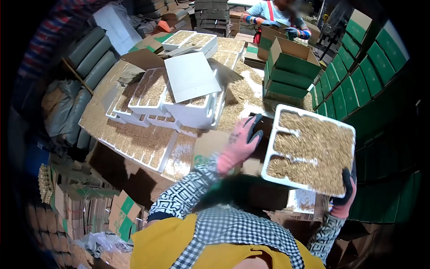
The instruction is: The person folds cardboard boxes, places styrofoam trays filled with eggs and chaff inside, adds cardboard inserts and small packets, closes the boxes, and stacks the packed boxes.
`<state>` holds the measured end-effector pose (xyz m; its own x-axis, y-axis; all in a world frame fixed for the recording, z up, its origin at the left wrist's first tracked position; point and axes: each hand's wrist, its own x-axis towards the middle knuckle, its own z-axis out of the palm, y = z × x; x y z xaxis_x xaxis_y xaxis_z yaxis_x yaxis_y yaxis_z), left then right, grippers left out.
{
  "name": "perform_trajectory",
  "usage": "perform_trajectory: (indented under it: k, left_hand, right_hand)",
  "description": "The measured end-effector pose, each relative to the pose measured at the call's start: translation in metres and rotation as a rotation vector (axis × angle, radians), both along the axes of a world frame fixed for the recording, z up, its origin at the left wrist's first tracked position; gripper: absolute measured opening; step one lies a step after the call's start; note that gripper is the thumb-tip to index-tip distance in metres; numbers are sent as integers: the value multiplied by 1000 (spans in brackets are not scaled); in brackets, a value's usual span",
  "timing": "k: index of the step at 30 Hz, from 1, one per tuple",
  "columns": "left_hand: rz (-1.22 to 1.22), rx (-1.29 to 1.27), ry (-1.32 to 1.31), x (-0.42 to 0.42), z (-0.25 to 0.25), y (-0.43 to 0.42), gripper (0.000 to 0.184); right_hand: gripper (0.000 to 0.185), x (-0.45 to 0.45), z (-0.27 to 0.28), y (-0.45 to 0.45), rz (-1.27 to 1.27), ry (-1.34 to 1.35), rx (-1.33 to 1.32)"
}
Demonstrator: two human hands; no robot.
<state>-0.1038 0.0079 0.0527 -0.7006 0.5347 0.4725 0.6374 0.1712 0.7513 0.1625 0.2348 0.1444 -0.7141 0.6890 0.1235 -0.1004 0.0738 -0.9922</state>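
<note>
My right hand [345,195], in a pink glove with dark fingers, grips the lower right corner of a white foam tray [313,152]. Tan husk-like flakes fill the tray, which is tilted and slightly blurred. My left hand [242,143], gloved the same way, is over the left side of an open cardboard box [210,145], its thumb and fingers apart. Whether it touches the box is unclear. The foam tray covers part of the box opening.
White foam trays [190,112] are stacked on the flake-strewn table, a white sheet [192,76] on top. Green-and-brown boxes [291,71] stand beyond, and more green boxes [349,89] line the right. Folded cartons [89,208] sit lower left. A co-worker [273,20] handles a box opposite.
</note>
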Motion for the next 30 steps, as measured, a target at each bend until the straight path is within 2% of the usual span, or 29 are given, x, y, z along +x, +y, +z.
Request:
perform_trajectory:
  k: [3,5,7,9,10,11,12,13,14,15,16,17,18,19,20,21,22,23,24,25,26,27,28,29,30]
  left_hand:
    - [63,166,-72,14,-8,7,39]
    - [-51,529,-401,19,-25,8,35]
    - [-49,502,-271,13,-28,-5,34]
    - [-158,664,-536,10,-26,-19,33]
    - [-88,663,-540,2,-36,-27,36]
    - [-7,677,-428,-27,-62,-38,39]
    - [226,419,-254,-48,-33,-65,50]
    - [501,302,-167,-71,-8,-82,62]
    - [864,-106,-108,-103,0,-97,80]
    - [1025,-190,-45,-143,-8,-113,92]
    - [1086,-323,-31,-177,-9,-128,105]
    - [1071,-395,-58,-191,5,-132,101]
    - [810,-389,-231,-210,7,-140,90]
    - [724,-486,60,-256,-43,-150,65]
    - [460,-785,602,-309,-100,-187,45]
    - [496,-638,337,-309,-82,-179,43]
    - [541,-428,79,-305,-62,-171,40]
    - [605,-206,-130,-300,-41,-163,37]
    - [536,-27,99,-290,-20,-155,47]
    - [678,-52,93,-289,-10,-157,47]
    - [448,337,-16,-284,-10,-153,45]
    - [436,338,-125,-296,-17,-160,41]
    - [466,116,84,-284,-11,-157,40]
    - [492,-103,291,-268,5,-151,38]
    - [286,-6,159,-252,19,-142,34]
  right_hand:
    - [58,-6,11,-31,-110,21,28]
    - [59,-21,13,-41,-85,-92,111]
    - [62,-44,8,-41,50,-166,-26]
    - [66,-46,-58,-1,73,-308,-160]
    - [69,-50,-92,5,102,-317,-134]
    - [72,-61,-101,-5,129,-326,-108]
    - [65,-77,-69,-34,100,-351,-96]
    - [60,-85,-66,-32,103,-578,221]
    - [55,-87,-68,-30,101,-809,533]
    - [51,-84,-76,-30,103,-1043,840]
    - [39,-82,-94,-31,89,-981,1096]
    - [31,-89,-100,-35,163,-1019,1231]
    - [18,-89,-127,-25,148,-878,1250]
    - [10,-91,-112,-35,62,-721,1123]
    - [14,-91,-88,-45,-11,-534,962]
    - [22,-85,-82,-44,-154,-331,1192]
    - [35,-70,-67,-47,-143,-239,1197]
    - [40,-51,-69,-48,-237,-141,1160]
    - [40,-19,-75,-40,-286,-192,1077]
    - [40,6,-82,-30,-313,-211,997]
    - [39,38,-94,-10,-480,-290,920]
    - [39,77,-122,17,-629,-360,830]
    - [42,118,-152,48,-859,-512,471]
    - [47,150,-171,82,-1045,-655,366]
    - [49,182,-190,116,-1026,-750,328]
